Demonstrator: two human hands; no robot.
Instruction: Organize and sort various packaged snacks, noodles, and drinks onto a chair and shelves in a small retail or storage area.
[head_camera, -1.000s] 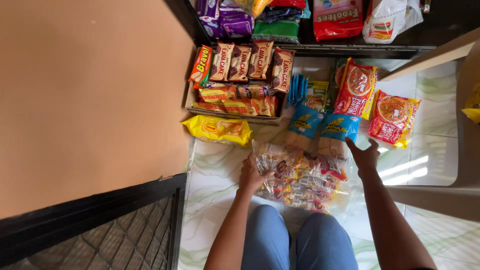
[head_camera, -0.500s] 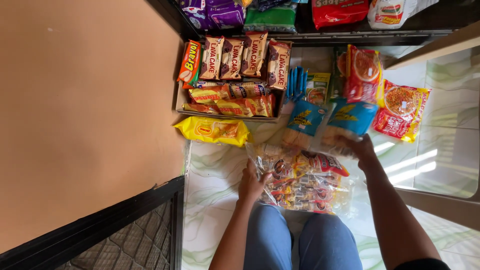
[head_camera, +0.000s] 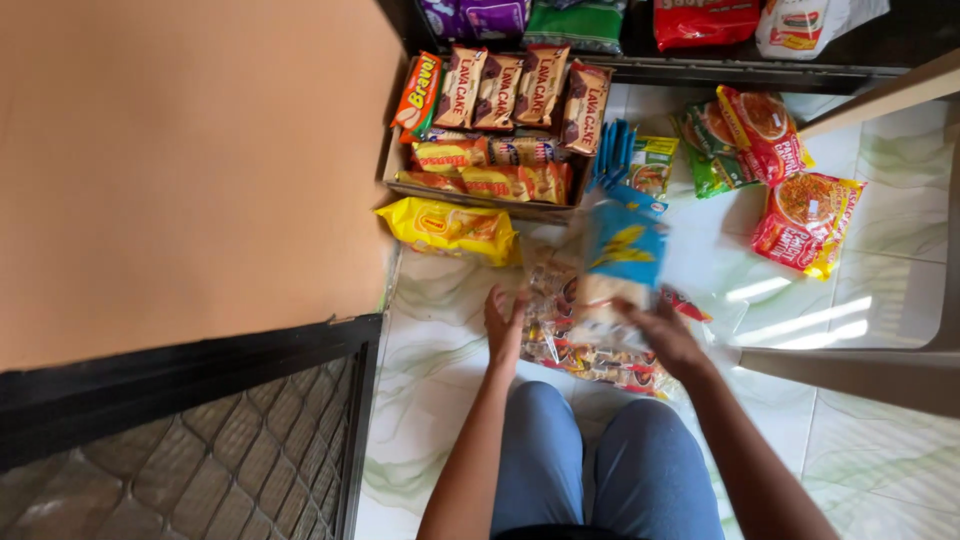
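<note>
My right hand (head_camera: 668, 337) grips a blue snack packet (head_camera: 618, 262) by its lower end and holds it above a clear bag of mixed snacks (head_camera: 585, 340) lying on the floor in front of my knees. The packet is motion-blurred. My left hand (head_camera: 503, 325) rests flat on the left side of that clear bag, fingers spread. Past the bag stands a cardboard box (head_camera: 470, 190) packed with brown cake packets and orange wrappers.
A yellow packet (head_camera: 450, 228) lies beside the box. Red and green noodle packets (head_camera: 775, 160) are scattered on the marble floor at the right. A dark shelf (head_camera: 700, 50) with more bags runs along the top. A tan wall and black grille stand left.
My right hand has picked up a blue packet from the floor on the right and carried it left over the clear bag. The left hand has stayed on the bag.
</note>
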